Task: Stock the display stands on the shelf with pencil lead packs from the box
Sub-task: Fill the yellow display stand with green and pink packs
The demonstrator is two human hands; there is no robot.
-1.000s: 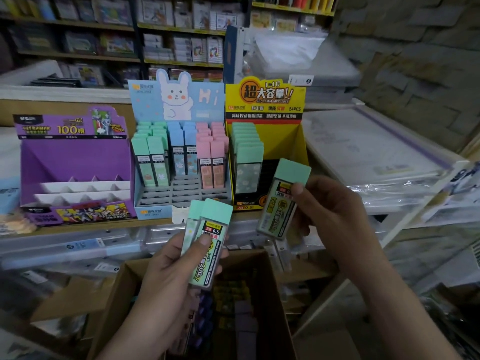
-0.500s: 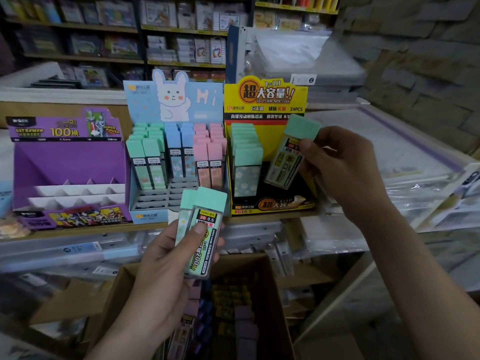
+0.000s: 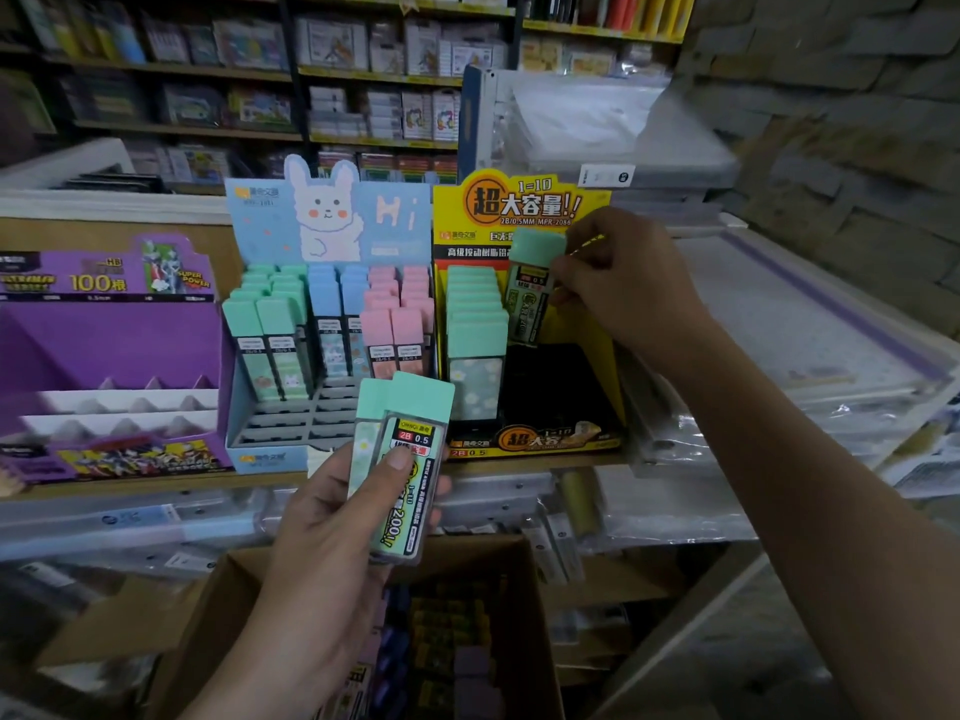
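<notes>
My right hand (image 3: 626, 285) pinches a mint-capped lead pack (image 3: 531, 283) upright at the back of the right column of the yellow display stand (image 3: 605, 356). That stand's left column holds a row of mint packs (image 3: 475, 324). My left hand (image 3: 332, 532) holds two mint-capped lead packs (image 3: 408, 459) stacked together, thumb across the front label, in front of the shelf edge. Below, the open cardboard box (image 3: 524, 579) holds more packs in dark and purple colours.
A blue bunny display stand (image 3: 260, 449) with green, blue and pink packs stands left of the yellow one. A purple display stand (image 3: 104, 350) at far left shows bare white tiers. Plastic-wrapped stock (image 3: 810, 324) lies to the right; a stone wall (image 3: 831, 122) rises behind it.
My right hand has carried its pack up and left, from above the box into the yellow stand's right column. My left hand has kept its two packs almost still.
</notes>
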